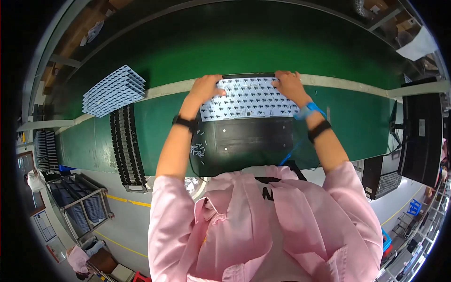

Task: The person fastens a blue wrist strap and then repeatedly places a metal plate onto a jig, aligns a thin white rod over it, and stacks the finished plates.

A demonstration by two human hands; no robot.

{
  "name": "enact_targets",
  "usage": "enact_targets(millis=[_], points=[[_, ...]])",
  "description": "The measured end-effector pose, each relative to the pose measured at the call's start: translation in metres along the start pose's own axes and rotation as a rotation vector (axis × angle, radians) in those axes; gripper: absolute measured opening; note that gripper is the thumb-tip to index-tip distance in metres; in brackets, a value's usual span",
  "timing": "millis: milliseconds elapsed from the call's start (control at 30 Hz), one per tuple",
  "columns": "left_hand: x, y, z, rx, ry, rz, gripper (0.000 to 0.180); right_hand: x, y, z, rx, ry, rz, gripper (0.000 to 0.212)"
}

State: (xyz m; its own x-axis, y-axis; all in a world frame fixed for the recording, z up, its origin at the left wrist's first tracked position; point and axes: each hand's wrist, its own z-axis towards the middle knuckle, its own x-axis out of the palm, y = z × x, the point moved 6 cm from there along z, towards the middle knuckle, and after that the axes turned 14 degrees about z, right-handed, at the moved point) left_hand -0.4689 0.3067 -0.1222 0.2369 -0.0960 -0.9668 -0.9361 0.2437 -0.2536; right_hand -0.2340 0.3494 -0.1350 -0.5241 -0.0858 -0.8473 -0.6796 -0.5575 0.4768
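Note:
A white keyboard circuit board [249, 99] with rows of black marks lies on a black fixture [253, 136] in front of me. At its far left corner, my left hand [206, 88] grips the edge, thumb over the board's face and fingers bent over the far side. My right hand [290, 87] holds the far right corner the same way; its fingertips are partly hidden. A blue strap [311, 111] circles my right wrist, with a blue cord [287, 154] running down toward me. Small pale loose pieces [198, 149] lie left of the fixture.
Similar boards form a stack [114, 91] at the left, beyond a black slotted rack [126, 145]. A pale rail [347, 83] crosses the green bench [155, 122]. A monitor [420, 134] stands at the right. A cart of boards [82, 204] is at the lower left.

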Motion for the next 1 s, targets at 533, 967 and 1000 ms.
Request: enact_targets(millis=[533, 967, 1000], points=[[0.018, -0.007, -0.113, -0.229, -0.097, 0.255, 0.014, -0.125, 0.04, -0.03, 0.274, -0.144, 0.275, 0.017], [-0.011, 0.058, -0.268, -0.801, -0.115, 0.399, 0.026, -0.058, 0.072, -0.054, -0.156, -0.097, 0.151, 0.014], [-0.026, 0.047, -0.253, -0.774, -0.208, 0.24, 0.032, -0.054, 0.071, -0.053, -0.146, -0.073, 0.145, 0.013]])
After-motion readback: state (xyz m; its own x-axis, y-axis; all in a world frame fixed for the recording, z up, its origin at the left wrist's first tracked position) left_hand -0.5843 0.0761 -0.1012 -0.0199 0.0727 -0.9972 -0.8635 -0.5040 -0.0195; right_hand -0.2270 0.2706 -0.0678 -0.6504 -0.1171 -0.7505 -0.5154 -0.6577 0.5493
